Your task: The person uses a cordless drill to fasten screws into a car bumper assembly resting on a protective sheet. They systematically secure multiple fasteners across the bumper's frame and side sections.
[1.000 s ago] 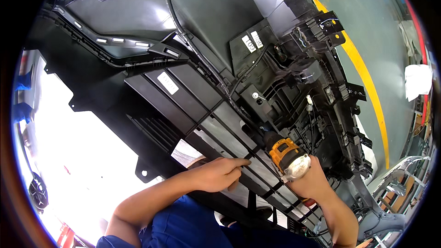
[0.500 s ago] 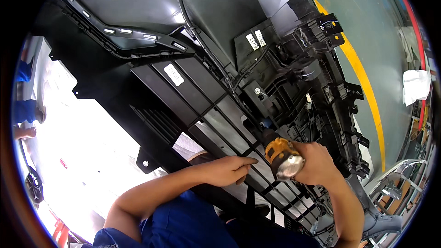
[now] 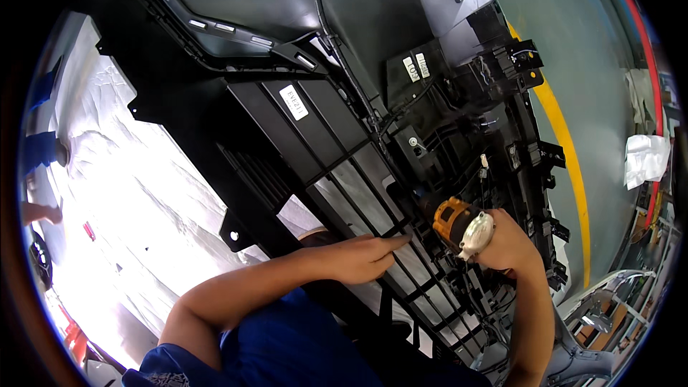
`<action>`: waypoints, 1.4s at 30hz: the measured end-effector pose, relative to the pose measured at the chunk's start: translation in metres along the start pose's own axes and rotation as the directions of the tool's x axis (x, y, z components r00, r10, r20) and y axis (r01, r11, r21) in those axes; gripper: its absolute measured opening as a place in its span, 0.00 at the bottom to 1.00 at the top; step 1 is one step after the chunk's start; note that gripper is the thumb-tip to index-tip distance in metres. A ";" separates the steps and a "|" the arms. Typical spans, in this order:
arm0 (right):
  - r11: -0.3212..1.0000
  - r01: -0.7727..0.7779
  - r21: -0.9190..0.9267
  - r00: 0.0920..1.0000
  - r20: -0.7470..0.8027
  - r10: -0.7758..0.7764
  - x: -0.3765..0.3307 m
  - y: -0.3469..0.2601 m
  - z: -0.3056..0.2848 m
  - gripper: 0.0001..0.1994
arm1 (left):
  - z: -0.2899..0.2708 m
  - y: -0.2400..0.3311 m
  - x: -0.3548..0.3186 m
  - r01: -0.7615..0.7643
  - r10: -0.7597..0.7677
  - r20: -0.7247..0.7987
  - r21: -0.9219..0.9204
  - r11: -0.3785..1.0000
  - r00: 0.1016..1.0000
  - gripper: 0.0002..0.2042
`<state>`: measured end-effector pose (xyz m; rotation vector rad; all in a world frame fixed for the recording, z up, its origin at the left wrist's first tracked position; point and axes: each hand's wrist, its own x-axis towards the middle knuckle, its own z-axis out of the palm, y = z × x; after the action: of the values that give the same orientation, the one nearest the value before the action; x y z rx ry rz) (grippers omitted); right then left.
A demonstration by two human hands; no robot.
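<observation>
Orange power driver [image 3: 456, 219], tip seemingly hidden in black panel [image 3: 322, 136], fills right hand [image 3: 510, 244].

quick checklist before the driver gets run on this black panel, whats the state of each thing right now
1. Right hand grips the orange and silver power driver: ok.
2. Driver nose meets the black plastic panel near its grille bars: ok, though the bit and any fastener are hidden, so seating: cannot tell.
3. Left hand lies flat on the grille bars, bracing the panel: ok.
4. Left fingertips point toward the driver nose and sit close to it; clearance: not ok.
5. Black cable runs over the panel above, away from the driver: ok.
</observation>
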<state>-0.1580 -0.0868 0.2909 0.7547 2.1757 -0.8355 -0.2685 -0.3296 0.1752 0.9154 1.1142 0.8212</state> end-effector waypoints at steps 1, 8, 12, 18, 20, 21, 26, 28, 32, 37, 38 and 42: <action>0.998 0.068 0.006 0.998 -0.019 -0.068 -0.004 -0.001 -0.002 0.22 | -0.001 0.002 0.000 -0.008 0.008 0.002 0.048 0.999 1.000 0.30; 0.966 -0.054 0.251 0.996 -0.051 0.069 -0.033 0.085 0.051 0.21 | 0.006 -0.008 0.004 -0.074 0.017 -0.177 -0.320 0.945 0.984 0.26; 0.864 0.488 0.123 0.856 -0.261 -0.447 -0.070 0.074 0.064 0.22 | -0.007 0.009 0.002 -0.131 -0.004 -0.163 -0.806 0.578 0.987 0.23; 0.413 0.181 0.892 0.979 -0.202 0.006 -0.142 0.067 0.116 0.23 | 0.000 0.031 0.022 -0.094 0.052 -0.092 -0.995 0.033 0.994 0.23; 0.421 0.171 0.891 0.984 -0.173 -0.034 -0.151 0.076 0.117 0.22 | 0.003 0.038 0.022 -0.044 0.121 -0.044 -0.999 -0.005 0.992 0.23; 0.385 0.186 0.904 0.980 -0.201 -0.002 -0.154 0.104 0.142 0.22 | 0.007 0.042 0.027 0.009 0.161 0.005 -1.000 -0.027 0.987 0.24; 0.795 0.432 0.426 0.900 -0.154 -0.407 -0.156 0.139 0.163 0.24 | 0.017 0.050 0.021 0.054 0.385 0.003 -0.991 -0.122 0.923 0.26; 0.570 0.250 0.783 0.932 -0.036 -0.360 -0.157 0.123 0.151 0.25 | 0.016 0.051 0.020 0.048 0.413 -0.011 -0.990 -0.131 0.911 0.26; -0.437 -0.238 0.867 0.901 0.030 -0.432 -0.157 0.120 0.157 0.25 | 0.022 0.056 0.025 0.082 0.411 0.026 -0.989 -0.120 0.911 0.26; -0.501 -0.328 0.801 0.873 0.055 -0.484 -0.153 0.122 0.160 0.24 | 0.025 0.055 0.023 0.112 0.483 0.028 -0.983 -0.147 0.875 0.27; -0.572 -0.406 0.713 0.875 0.121 -0.469 -0.154 0.129 0.170 0.24 | 0.025 0.053 0.023 0.117 0.504 0.026 -0.982 -0.149 0.863 0.27; -0.297 -0.190 0.936 0.912 0.056 -0.407 -0.154 0.127 0.177 0.27 | 0.022 0.051 0.020 0.116 0.533 0.010 -0.979 -0.165 0.846 0.27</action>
<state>0.0911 -0.1780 0.2642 0.8757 0.5316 -2.7912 -0.2473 -0.2951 0.2178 -0.1955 -0.4084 1.3453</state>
